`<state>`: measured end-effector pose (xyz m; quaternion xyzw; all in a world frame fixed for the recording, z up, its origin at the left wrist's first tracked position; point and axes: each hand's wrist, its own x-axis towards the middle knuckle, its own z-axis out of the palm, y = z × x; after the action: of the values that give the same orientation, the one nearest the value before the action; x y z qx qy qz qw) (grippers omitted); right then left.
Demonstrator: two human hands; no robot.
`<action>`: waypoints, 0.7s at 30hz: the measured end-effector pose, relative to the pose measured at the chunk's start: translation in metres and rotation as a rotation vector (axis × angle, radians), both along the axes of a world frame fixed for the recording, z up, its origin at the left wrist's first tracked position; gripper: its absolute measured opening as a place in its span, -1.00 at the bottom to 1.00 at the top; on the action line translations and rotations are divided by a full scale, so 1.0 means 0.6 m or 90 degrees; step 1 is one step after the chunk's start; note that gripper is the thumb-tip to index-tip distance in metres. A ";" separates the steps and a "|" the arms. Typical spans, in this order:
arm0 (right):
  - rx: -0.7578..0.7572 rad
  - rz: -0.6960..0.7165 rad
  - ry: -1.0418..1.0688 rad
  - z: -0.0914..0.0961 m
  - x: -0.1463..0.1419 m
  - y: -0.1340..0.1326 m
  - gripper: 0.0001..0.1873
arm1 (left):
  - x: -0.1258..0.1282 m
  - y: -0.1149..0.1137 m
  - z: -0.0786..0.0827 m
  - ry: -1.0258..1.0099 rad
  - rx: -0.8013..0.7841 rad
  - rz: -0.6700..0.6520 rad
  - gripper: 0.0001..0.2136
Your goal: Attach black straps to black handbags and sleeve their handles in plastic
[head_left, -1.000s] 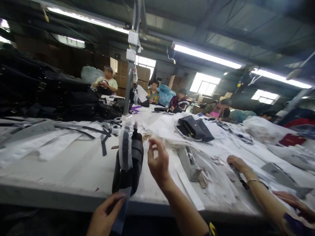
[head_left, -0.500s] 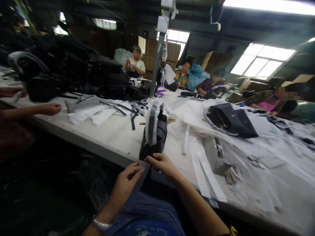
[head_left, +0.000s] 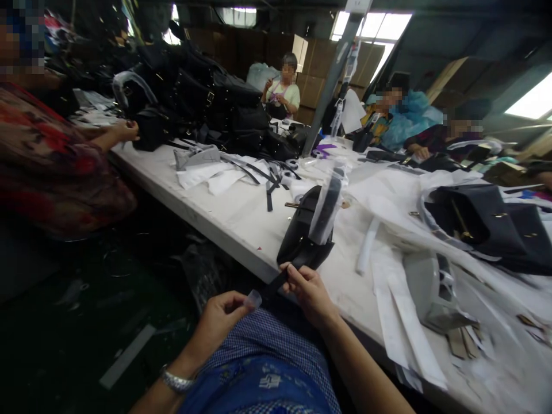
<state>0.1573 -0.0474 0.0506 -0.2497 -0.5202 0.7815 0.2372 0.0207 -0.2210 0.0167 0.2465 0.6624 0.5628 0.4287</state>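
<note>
A small black bag (head_left: 302, 236) lies at the near edge of the long white table (head_left: 241, 221), its handle wrapped in clear plastic (head_left: 328, 204). A dark strap (head_left: 276, 283) runs from the bag toward me. My right hand (head_left: 308, 290) is closed, pinching that strap just below the bag. My left hand (head_left: 222, 316) is closed on a small clear piece of plastic wrap (head_left: 253, 299) at the strap's end, over my lap.
A person in a red patterned top (head_left: 56, 155) sits at my left, their hand on a black bag (head_left: 149, 129). A pile of black bags (head_left: 215, 106), loose straps, white paper strips (head_left: 397, 310) and another dark bag (head_left: 491, 227) cover the table. Several workers sit at the far side.
My view has swung down and left. My right hand dropped from mid-air onto the strap, and my left hand slid along the strap and now pinches a bit of clear wrap.
</note>
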 end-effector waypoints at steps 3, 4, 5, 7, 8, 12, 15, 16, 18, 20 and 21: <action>0.015 -0.037 0.011 -0.009 -0.011 -0.007 -0.59 | 0.000 -0.005 -0.005 -0.026 -0.002 -0.011 -0.69; 0.025 -0.038 0.008 -0.010 -0.014 -0.008 -0.59 | 0.000 -0.004 -0.005 -0.031 0.000 -0.015 -0.69; 0.035 -0.035 0.003 -0.011 -0.015 -0.008 -0.59 | 0.000 -0.004 -0.004 -0.034 0.004 -0.017 -0.69; 0.049 -0.024 -0.009 -0.012 -0.016 -0.007 -0.60 | 0.001 0.000 -0.002 -0.037 0.015 -0.019 -0.69; 0.054 -0.019 -0.014 -0.012 -0.015 -0.006 -0.60 | 0.002 0.002 -0.002 -0.040 0.018 -0.020 -0.70; 0.087 -0.006 -0.037 -0.005 -0.011 -0.004 -0.62 | 0.003 0.012 -0.001 -0.063 0.018 -0.015 -0.71; 0.136 0.000 -0.061 0.002 -0.007 -0.002 -0.63 | 0.005 0.017 0.002 -0.085 0.025 -0.025 -0.71; 0.150 0.003 -0.067 0.003 -0.006 -0.001 -0.62 | 0.005 0.019 0.003 -0.093 0.028 -0.032 -0.70; 0.163 0.015 -0.073 0.003 -0.004 0.002 -0.61 | 0.007 0.023 0.008 -0.113 0.030 -0.042 -0.68; 0.170 0.025 -0.074 0.000 -0.004 0.005 -0.60 | 0.010 0.030 0.012 -0.133 0.034 -0.045 -0.66; 0.176 0.027 -0.075 -0.002 -0.004 0.007 -0.61 | 0.011 0.034 0.014 -0.143 0.039 -0.044 -0.65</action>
<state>0.1551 -0.0434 0.0495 -0.2489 -0.6410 0.6913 0.2217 0.0274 -0.2005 0.0250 0.2173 0.5842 0.5916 0.5113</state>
